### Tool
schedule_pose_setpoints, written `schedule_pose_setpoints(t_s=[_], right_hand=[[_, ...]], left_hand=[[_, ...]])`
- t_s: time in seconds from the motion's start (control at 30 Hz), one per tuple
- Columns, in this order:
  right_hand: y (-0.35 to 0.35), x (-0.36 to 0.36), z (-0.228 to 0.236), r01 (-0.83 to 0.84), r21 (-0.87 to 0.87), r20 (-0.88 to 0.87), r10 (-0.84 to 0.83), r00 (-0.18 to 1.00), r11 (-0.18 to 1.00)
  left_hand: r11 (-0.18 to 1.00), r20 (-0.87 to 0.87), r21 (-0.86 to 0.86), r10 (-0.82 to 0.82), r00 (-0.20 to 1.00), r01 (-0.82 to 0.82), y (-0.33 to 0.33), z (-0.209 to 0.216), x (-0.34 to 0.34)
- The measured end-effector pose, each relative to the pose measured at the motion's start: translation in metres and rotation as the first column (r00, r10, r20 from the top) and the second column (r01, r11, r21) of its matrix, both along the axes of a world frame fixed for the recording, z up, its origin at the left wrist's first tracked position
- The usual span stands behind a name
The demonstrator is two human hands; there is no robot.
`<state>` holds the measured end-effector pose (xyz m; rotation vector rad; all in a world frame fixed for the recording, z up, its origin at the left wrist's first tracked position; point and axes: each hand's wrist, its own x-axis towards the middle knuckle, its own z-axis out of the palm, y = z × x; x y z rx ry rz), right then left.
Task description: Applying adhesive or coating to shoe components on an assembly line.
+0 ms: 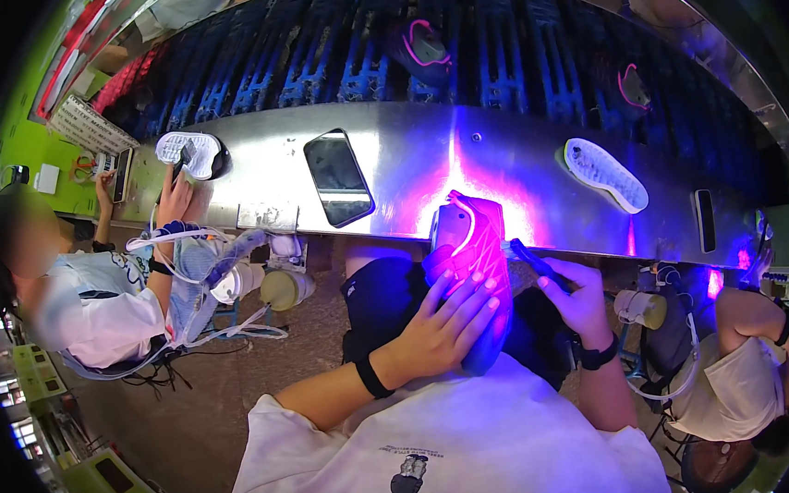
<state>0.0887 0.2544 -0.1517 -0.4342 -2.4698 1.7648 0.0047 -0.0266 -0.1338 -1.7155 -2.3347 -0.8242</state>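
A shoe (487, 239), lit pink and violet by a strong ultraviolet-like glow, leans from my lap against the near edge of the metal bench. My left hand (443, 331) lies across the upper with its fingers curved over the side; its thumb is hidden. In my right hand (579, 297) is a slim dark-handled brush (542, 266), gripped between thumb and fingers. The brush's head points at the shoe's right side; glare blurs its tip, so contact is unclear. A white shoe sole (605, 176) rests on the bench to the right, apart from both hands.
Beyond the bench (265, 131) runs a dark slatted conveyor (360, 45) carrying shoes with pink trim (422, 45). Phones (338, 179) lie on the bench. To the left a co-worker's hand (173, 197) brushes a white sole (191, 151). Pots (287, 289) with hoses hang below the edge.
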Motion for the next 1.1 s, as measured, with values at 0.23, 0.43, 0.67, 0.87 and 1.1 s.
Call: schedule_pose_setpoints(t_s=[0.23, 0.43, 0.67, 0.87, 1.1], right_hand=[[-0.002, 0.026, 0.005, 0.046, -0.23, 0.084, -0.027, 0.996, 0.972], [-0.004, 0.042, 0.017, 0.027, -0.236, 0.086, -0.007, 0.996, 0.971], [0.004, 0.058, 0.024, 0.049, -0.2, 0.116, -0.026, 0.993, 0.979], [0.017, 0.067, 0.024, 0.048, -0.214, 0.082, -0.031, 0.996, 0.976], [0.026, 0.048, 0.047, 0.134, -0.249, 0.084, -0.116, 0.99, 0.959]], left_hand=[[1.0, 0.01, -0.024, 0.006, 1.0, -0.006, 0.007, 0.005, 0.001], [1.0, 0.053, -0.02, 0.024, 0.998, -0.023, 0.015, 0.008, 0.003], [0.994, 0.061, -0.061, 0.094, 0.994, -0.091, 0.042, 0.023, 0.004], [0.99, 0.038, -0.034, 0.142, 0.989, -0.14, 0.067, 0.029, 0.008], [0.984, 0.056, -0.058, 0.17, 0.984, -0.167, 0.082, 0.033, 0.013]])
